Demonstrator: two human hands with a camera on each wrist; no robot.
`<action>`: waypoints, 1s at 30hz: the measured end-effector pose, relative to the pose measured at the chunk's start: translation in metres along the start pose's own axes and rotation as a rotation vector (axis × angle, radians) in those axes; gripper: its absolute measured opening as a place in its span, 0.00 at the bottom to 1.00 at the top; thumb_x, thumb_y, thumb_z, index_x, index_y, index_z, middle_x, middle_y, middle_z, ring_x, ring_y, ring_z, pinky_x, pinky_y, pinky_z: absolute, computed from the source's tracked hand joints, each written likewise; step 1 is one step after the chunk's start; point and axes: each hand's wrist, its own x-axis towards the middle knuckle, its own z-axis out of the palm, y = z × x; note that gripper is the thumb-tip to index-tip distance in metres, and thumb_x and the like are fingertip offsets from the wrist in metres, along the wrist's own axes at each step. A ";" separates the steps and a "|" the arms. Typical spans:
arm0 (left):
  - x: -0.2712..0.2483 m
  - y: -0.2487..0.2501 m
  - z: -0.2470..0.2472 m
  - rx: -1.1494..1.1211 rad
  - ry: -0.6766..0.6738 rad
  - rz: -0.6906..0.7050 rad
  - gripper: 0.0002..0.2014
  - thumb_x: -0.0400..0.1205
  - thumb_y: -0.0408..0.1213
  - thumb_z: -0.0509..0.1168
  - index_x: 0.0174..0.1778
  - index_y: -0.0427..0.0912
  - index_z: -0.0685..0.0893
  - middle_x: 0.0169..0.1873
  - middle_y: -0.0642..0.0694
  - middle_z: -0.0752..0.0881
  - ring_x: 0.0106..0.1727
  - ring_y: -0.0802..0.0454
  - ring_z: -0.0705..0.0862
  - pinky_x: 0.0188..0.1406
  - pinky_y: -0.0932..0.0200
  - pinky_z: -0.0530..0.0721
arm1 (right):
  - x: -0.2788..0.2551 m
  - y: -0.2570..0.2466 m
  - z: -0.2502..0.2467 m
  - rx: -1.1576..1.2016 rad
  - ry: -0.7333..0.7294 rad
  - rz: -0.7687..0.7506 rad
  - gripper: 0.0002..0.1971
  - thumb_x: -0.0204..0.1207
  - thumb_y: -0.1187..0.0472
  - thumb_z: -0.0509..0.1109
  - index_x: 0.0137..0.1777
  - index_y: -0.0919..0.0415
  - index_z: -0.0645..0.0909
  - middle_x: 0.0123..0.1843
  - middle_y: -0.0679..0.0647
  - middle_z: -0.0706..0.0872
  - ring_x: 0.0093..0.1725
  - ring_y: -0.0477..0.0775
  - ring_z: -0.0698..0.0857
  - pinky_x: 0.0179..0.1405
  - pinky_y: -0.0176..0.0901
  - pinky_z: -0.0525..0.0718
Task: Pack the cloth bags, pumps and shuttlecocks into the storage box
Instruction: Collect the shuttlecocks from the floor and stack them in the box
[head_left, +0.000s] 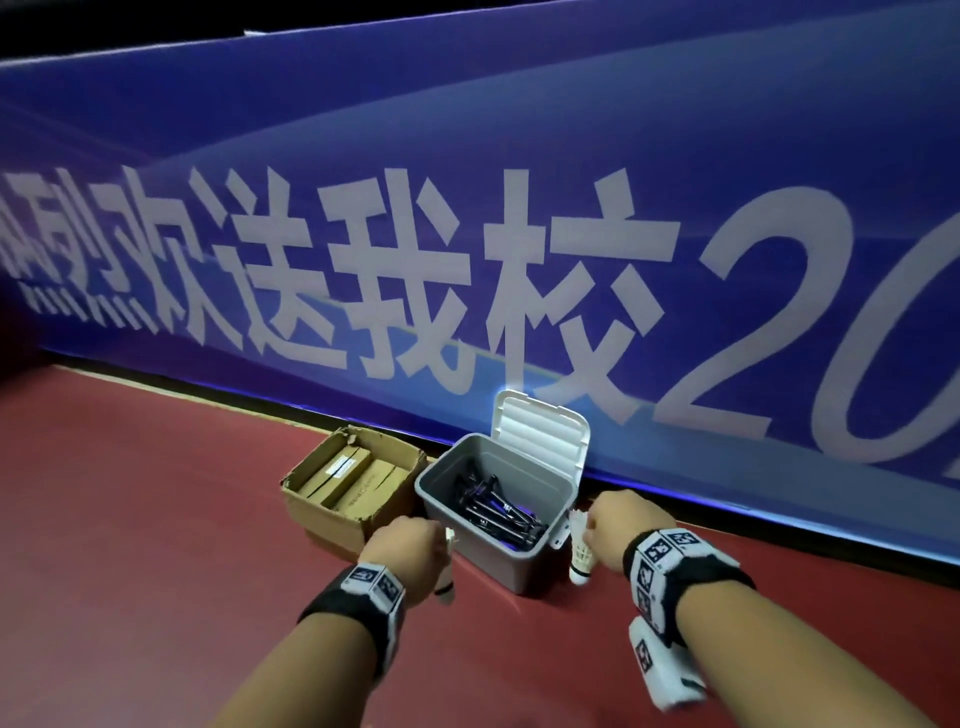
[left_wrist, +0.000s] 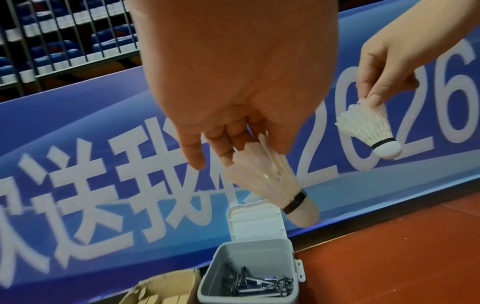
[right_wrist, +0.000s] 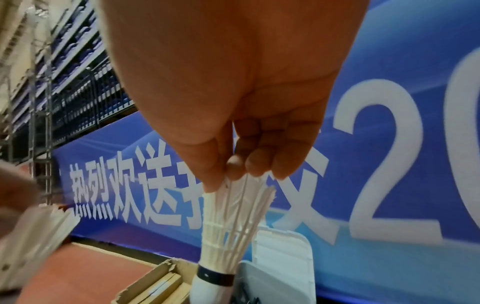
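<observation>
A grey storage box (head_left: 519, 551) stands on the red floor with its white lid (head_left: 540, 431) tipped open against the banner. Several black pumps (head_left: 496, 506) lie inside it. My left hand (head_left: 410, 551) pinches a white shuttlecock (left_wrist: 272, 181) by its feathers, cork end down, just left of the box. My right hand (head_left: 618, 525) pinches a second shuttlecock (head_left: 579, 551) by its feathers, cork down, just right of the box. Both shuttlecocks hang above the floor at about rim height. No cloth bags show.
An open cardboard box (head_left: 353, 483) holding flat brown packets (head_left: 358, 480) sits against the grey box's left side. A long blue banner (head_left: 467, 234) with white characters runs right behind both boxes. Red floor (head_left: 156, 519) spreads in front and to the left.
</observation>
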 end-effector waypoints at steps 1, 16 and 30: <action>0.019 -0.011 -0.008 0.008 -0.002 0.022 0.06 0.82 0.42 0.61 0.43 0.46 0.80 0.44 0.45 0.85 0.46 0.44 0.84 0.43 0.51 0.83 | 0.015 -0.013 -0.002 -0.005 -0.004 0.005 0.11 0.75 0.54 0.66 0.52 0.55 0.85 0.53 0.54 0.88 0.51 0.58 0.87 0.45 0.43 0.83; 0.253 -0.076 -0.037 0.182 -0.177 0.178 0.09 0.81 0.40 0.59 0.41 0.43 0.84 0.43 0.42 0.88 0.46 0.40 0.86 0.39 0.54 0.80 | 0.245 -0.074 -0.016 -0.014 -0.024 0.046 0.08 0.77 0.55 0.66 0.50 0.54 0.84 0.52 0.54 0.86 0.52 0.60 0.86 0.42 0.44 0.78; 0.521 -0.051 -0.073 0.168 -0.190 0.080 0.07 0.83 0.37 0.56 0.39 0.44 0.76 0.43 0.41 0.86 0.46 0.40 0.84 0.35 0.57 0.72 | 0.506 -0.017 -0.023 0.302 -0.221 0.164 0.16 0.66 0.48 0.77 0.50 0.57 0.87 0.48 0.54 0.89 0.42 0.58 0.85 0.44 0.43 0.83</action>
